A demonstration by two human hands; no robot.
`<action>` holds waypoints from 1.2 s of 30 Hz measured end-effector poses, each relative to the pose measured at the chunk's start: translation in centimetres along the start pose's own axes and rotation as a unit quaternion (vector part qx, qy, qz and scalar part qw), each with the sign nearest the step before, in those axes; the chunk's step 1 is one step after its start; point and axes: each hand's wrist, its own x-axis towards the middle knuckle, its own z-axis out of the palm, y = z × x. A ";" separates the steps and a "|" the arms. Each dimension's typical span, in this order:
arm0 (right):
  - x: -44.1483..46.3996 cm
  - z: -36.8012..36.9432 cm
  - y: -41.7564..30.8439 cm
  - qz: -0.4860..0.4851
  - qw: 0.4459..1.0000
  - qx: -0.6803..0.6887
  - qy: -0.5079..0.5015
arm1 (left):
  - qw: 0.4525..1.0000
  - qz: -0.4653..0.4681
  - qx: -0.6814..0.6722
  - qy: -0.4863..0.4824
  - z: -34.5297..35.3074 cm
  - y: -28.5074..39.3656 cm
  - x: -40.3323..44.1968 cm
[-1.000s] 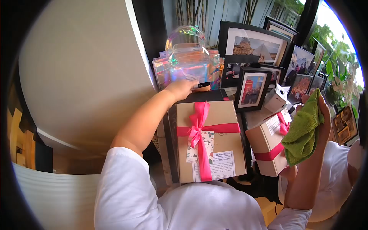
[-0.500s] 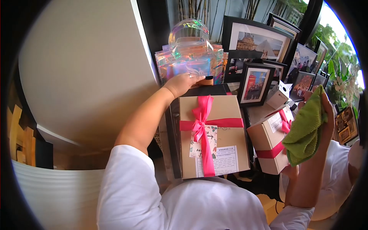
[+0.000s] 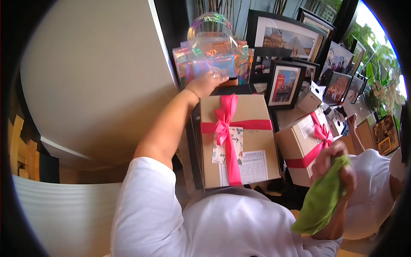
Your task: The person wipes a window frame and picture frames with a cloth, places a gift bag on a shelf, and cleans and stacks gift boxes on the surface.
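My left hand (image 3: pixel 204 83) reaches to the back, fingers stretched out against the front of a shiny, see-through iridescent bag (image 3: pixel 201 64). Its fingertips touch or lie beside a small brown block-like thing (image 3: pixel 232 82) with a dark top. My right hand (image 3: pixel 347 173), blurred by motion, is closed round a green cloth (image 3: pixel 319 205) that hangs down to the left. Close in front of me lies a tan gift box (image 3: pixel 257 109) tied with pink ribbon (image 3: pixel 222 128); a floral card and a printed sheet are on its top. A second ribboned box (image 3: pixel 295 137) is beside my right hand.
Several framed photos crowd the back right, the nearest showing a red phone box (image 3: pixel 284 83). A small white box (image 3: pixel 310 97) stands by them. At the right edge is a person in a white shirt (image 3: pixel 370 184). A pale wall panel (image 3: pixel 98 85) rises on the left.
My right hand has come down and inward with the green cloth, now bunched lower. The table things sit slightly higher in view. My left hand stays by the bag.
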 end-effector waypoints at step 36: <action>8.7 -0.1 2.2 -0.168 0.917 -0.360 -0.020 | 0.969 -0.159 -0.112 0.152 -2.5 21.9 -14.2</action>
